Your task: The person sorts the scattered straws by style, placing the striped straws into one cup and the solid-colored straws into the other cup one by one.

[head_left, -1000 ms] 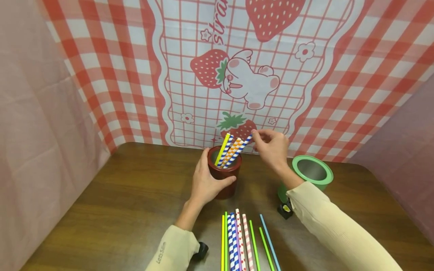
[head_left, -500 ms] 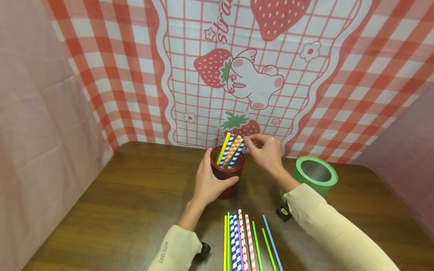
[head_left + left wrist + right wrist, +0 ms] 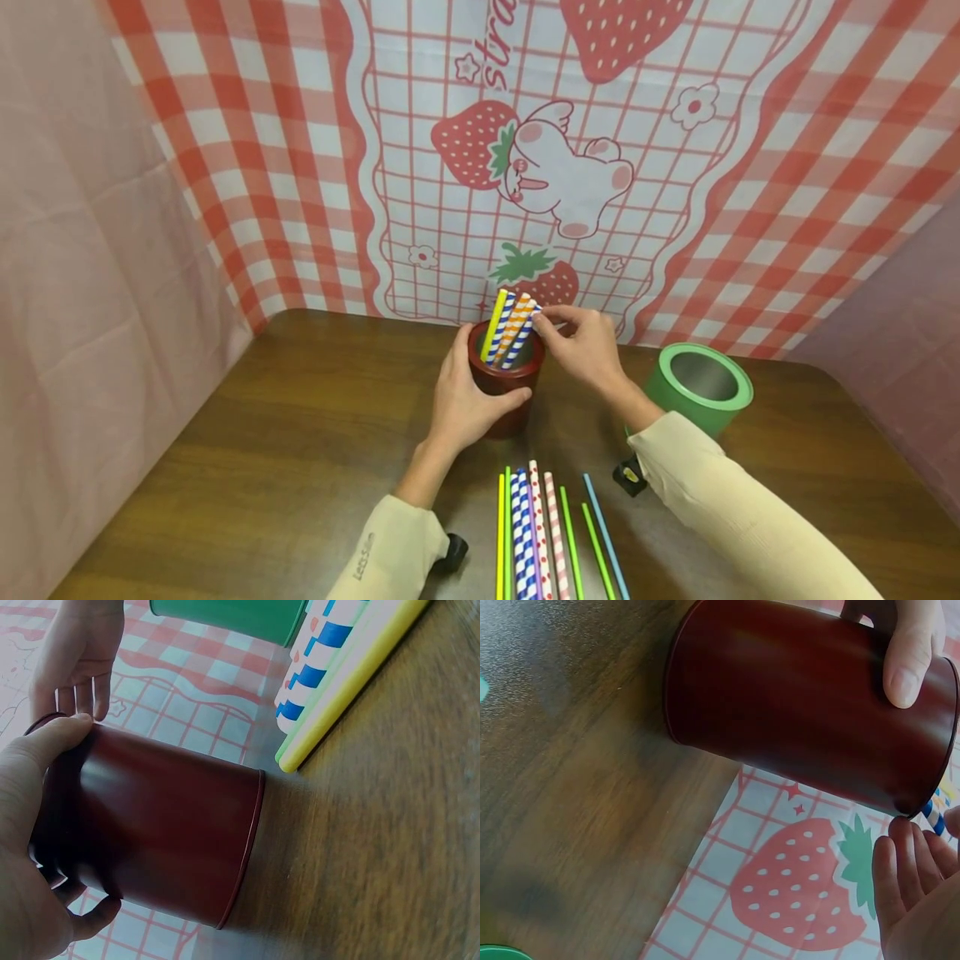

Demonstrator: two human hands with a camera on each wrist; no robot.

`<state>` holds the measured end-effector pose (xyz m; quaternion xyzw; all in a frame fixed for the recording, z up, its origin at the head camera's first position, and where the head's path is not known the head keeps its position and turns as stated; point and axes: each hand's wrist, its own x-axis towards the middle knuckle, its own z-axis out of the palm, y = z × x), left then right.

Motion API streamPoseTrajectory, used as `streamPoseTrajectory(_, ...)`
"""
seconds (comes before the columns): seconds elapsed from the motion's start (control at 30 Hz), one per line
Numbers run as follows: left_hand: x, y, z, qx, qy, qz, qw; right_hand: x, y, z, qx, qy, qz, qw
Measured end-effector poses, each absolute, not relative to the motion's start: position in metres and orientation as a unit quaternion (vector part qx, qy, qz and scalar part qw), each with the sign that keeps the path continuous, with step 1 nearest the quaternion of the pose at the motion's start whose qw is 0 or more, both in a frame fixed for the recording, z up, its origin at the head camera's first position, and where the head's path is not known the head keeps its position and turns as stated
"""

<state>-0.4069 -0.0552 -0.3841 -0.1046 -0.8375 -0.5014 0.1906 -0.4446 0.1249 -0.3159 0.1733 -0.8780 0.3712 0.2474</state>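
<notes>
My left hand (image 3: 467,404) grips a dark red can (image 3: 510,421) around its side, fingers on the left and thumb across the front. Several paper straws stand inside it, leaning right: a yellow one (image 3: 492,327), an orange-and-white one (image 3: 514,327) and blue-and-white striped ones. At the can's right rim, my right hand (image 3: 587,346) pinches the upper end of a blue-and-white striped straw (image 3: 521,340) between thumb and fingertip. In the right wrist view a bit of that striped straw (image 3: 933,815) shows beside the rim; the straws' lower ends are hidden in the can (image 3: 802,705).
Several loose straws (image 3: 534,533) lie side by side on the wooden table (image 3: 300,442), nearest the person. A green can (image 3: 693,408) stands open-topped to the right, beside the right forearm. A strawberry-print cloth (image 3: 450,225) hangs directly behind the table.
My right hand has moved left and slightly down with the striped straw, which now stands closer to the others in the can. My left hand keeps its grip on the can.
</notes>
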Motion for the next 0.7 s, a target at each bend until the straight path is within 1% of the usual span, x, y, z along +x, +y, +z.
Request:
streamPoseTrajectory(0.27, -0.406, -0.056, -0.382, -0.105, -0.838, -0.501, 0.191, -0.439, 0.131, -0.322, 0.170, -0.889, 0.369, 0.214)
streamPoseTrajectory(0.4, -0.407, -0.056, -0.382, -0.106, -0.838, -0.500, 0.192, -0.434, 0.136, -0.327, 0.174, -0.890, 0.365, 0.208)
streamPoseTrajectory(0.7, -0.407, -0.056, -0.384, -0.104, -0.837, -0.501, 0.192, -0.419, 0.147, -0.342, 0.177, -0.897, 0.365, 0.176)
